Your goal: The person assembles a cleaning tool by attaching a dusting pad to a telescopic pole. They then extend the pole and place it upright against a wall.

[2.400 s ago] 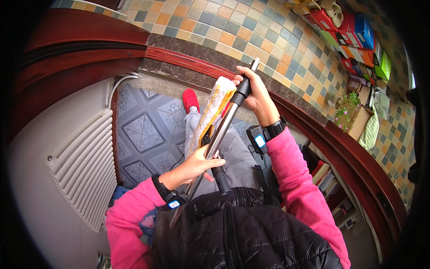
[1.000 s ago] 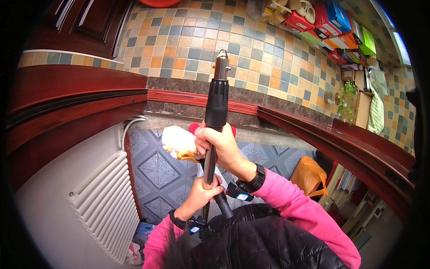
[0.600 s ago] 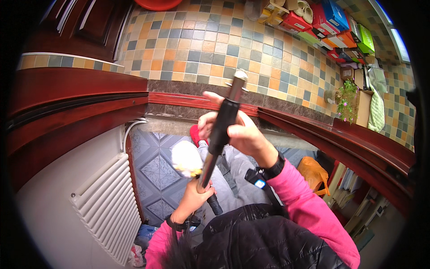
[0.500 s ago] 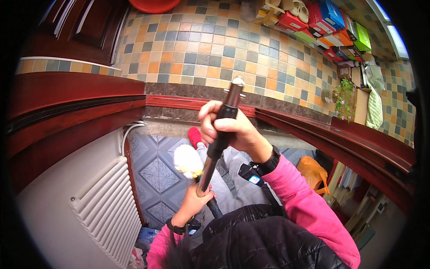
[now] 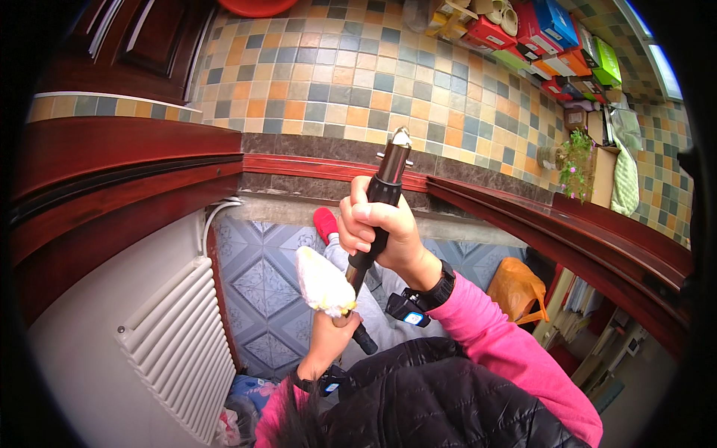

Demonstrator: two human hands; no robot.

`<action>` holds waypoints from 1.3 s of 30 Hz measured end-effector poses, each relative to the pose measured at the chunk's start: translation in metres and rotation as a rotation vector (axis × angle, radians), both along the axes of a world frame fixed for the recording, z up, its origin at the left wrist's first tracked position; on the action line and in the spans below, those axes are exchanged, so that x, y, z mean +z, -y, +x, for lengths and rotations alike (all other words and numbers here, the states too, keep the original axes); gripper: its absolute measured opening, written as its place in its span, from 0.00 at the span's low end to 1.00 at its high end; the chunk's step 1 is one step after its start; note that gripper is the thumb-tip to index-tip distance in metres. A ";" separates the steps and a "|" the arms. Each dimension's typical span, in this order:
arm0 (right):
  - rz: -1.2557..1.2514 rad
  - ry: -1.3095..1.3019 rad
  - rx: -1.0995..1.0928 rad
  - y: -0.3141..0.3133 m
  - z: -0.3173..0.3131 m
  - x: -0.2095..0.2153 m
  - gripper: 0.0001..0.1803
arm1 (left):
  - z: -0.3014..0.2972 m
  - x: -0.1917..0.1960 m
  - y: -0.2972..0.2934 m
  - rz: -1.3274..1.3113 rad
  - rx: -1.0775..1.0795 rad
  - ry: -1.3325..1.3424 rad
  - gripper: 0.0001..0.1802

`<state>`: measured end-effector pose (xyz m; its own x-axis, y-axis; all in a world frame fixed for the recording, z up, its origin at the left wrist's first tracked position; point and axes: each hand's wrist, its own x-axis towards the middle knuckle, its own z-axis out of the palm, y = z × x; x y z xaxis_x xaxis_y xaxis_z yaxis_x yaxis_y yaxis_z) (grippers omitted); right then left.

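Note:
My right hand (image 5: 379, 231) grips the upper part of a black pole (image 5: 378, 209) with a silver tip, held nearly upright in front of me. My left hand (image 5: 331, 336) holds the same pole lower down, just under a fluffy white and yellow duster head (image 5: 323, 282) that sticks out to the left of the pole. Both arms wear pink sleeves, and a dark band with a small blue-lit device (image 5: 415, 305) sits on my right wrist. My black padded jacket (image 5: 426, 403) fills the lower middle.
A white ribbed radiator (image 5: 175, 343) is on the left wall. Dark red wooden ledges (image 5: 119, 179) run left and right. A tiled wall (image 5: 358, 82) rises ahead, with coloured boxes (image 5: 538, 33) stacked high and a potted plant (image 5: 575, 153) at right. Below lie patterned floor tiles (image 5: 261, 299) and an orange bag (image 5: 515, 287).
The pole swung from tilted right to nearly upright, then stayed raised. My right hand slid a little down it. The duster head shifted from above my hands to beside my left hand.

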<state>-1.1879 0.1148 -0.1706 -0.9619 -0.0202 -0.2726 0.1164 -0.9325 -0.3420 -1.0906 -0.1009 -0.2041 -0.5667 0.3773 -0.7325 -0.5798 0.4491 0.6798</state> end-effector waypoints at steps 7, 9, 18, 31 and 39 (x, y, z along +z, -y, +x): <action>0.085 0.049 0.082 0.000 -0.001 -0.005 0.10 | 0.002 -0.001 0.002 0.072 0.029 0.035 0.05; 0.113 -0.039 0.091 -0.003 -0.003 -0.005 0.12 | 0.001 0.002 0.004 0.112 0.018 0.111 0.06; 0.007 -0.003 0.102 -0.014 0.011 -0.024 0.25 | -0.016 0.011 0.008 0.199 -0.045 0.261 0.15; 0.064 0.531 0.811 0.033 0.106 -0.099 0.22 | -0.038 -0.009 -0.010 0.243 -0.081 0.299 0.09; 0.036 0.552 0.376 0.039 0.098 -0.133 0.12 | -0.037 -0.012 -0.014 0.259 -0.020 0.318 0.21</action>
<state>-1.0900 0.0763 -0.3039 -0.6105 -0.3088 -0.7293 0.5983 -0.7832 -0.1692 -1.1280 -0.0865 -0.2157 -0.3180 0.5807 -0.7495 -0.7721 0.3002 0.5602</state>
